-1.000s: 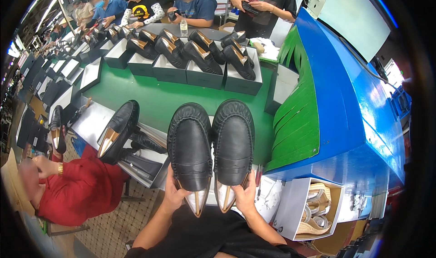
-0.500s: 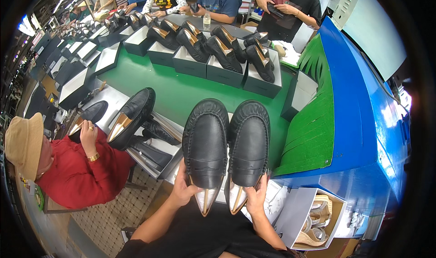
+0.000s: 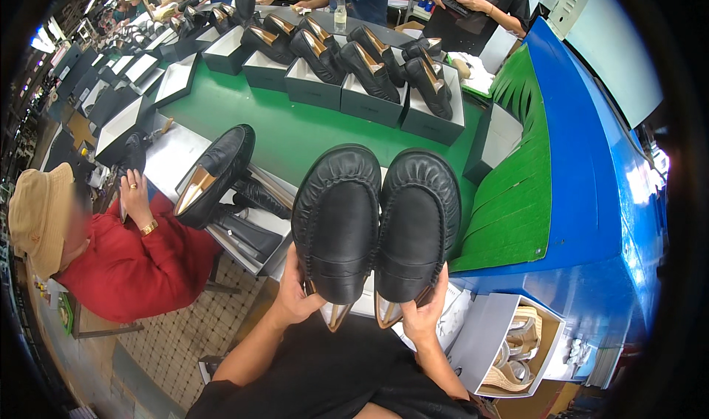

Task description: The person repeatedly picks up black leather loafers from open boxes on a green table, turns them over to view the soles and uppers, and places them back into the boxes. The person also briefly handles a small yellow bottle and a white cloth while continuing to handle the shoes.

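Note:
Two black leather loafers are held up side by side in front of me, toes pointing away and tilted up. My left hand [image 3: 298, 290] grips the left loafer [image 3: 336, 223] by its heel end, thumb at the opening. The right loafer [image 3: 417, 223] sits in my right hand [image 3: 426, 308], held the same way. Pale insoles show at both heels. The inner sides of the two shoes touch or nearly touch. Beyond them, several black loafers [image 3: 365, 72] rest on open shoe boxes [image 3: 373, 109] along the green table [image 3: 273, 124].
At the left a person in a red top and tan hat [image 3: 140, 264] handles a dark shoe. Between us lies a large black loafer [image 3: 214, 172] on boxes. An open box with wedge sandals [image 3: 517, 345] stands at lower right, below a blue machine [image 3: 583, 175]. Other people work across the table.
My hands have tipped the loafers' toes up and nearer, bringing the pair closer together. The person in red has turned their shoe upright. Across the table, a person in blue now reaches leftward with a shoe.

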`<state>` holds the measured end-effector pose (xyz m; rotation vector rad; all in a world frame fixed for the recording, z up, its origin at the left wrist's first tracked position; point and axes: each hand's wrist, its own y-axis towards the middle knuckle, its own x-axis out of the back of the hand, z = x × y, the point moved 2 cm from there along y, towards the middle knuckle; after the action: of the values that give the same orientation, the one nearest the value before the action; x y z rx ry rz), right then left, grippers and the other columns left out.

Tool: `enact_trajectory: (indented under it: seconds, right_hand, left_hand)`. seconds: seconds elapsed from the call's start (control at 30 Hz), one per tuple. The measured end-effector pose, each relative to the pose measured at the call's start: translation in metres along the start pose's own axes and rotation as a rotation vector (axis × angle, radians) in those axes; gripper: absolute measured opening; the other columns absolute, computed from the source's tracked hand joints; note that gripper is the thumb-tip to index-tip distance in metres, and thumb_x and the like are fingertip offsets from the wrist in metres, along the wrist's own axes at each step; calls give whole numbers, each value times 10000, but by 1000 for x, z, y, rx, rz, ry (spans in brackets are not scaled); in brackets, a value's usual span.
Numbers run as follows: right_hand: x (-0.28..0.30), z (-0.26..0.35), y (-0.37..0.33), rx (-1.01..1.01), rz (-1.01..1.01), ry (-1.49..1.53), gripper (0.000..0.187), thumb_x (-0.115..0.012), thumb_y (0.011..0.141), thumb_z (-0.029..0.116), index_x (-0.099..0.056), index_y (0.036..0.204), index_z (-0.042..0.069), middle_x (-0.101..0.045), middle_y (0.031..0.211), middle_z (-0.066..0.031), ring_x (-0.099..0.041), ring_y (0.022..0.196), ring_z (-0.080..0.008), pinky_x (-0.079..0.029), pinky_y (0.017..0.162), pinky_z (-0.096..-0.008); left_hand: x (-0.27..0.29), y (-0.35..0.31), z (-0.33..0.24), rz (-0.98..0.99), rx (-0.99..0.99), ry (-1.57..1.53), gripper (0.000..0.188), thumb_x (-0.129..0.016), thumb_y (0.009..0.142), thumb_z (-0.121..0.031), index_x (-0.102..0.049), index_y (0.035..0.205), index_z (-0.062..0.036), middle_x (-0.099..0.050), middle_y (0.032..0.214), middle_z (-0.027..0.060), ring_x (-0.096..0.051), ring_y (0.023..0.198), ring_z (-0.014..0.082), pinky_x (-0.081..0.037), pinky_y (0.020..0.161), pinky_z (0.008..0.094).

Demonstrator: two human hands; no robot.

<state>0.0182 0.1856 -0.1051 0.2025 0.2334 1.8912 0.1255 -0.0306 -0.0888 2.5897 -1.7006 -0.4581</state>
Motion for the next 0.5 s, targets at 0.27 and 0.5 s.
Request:
enact_trajectory:
  seconds: [0.27, 0.5]
  right_hand:
    - [7, 26, 15, 270, -83, -507, 892, -790, 684, 186, -367, 1405, -125, -580, 1133, -253, -582, 998, -382, -442, 920, -433]
    - [8, 48, 22, 448, -144, -839, 852, -825, 676, 241, -451, 1371, -78, -608, 1006, -195, -570, 853, -333, -432, 782, -412]
  left_hand:
    - [-10, 8, -20, -147, -67, 182, 886, -767, 737, -99, -253, 1448, 26, -499, 1333, 130, -524, 1209, 219, -384, 1052, 347]
    - [-7, 7, -31, -283, -145, 745, 902, -799, 655, -102, -352, 1416, 87, -658, 1113, 197, -679, 976, 280, -521, 864, 355]
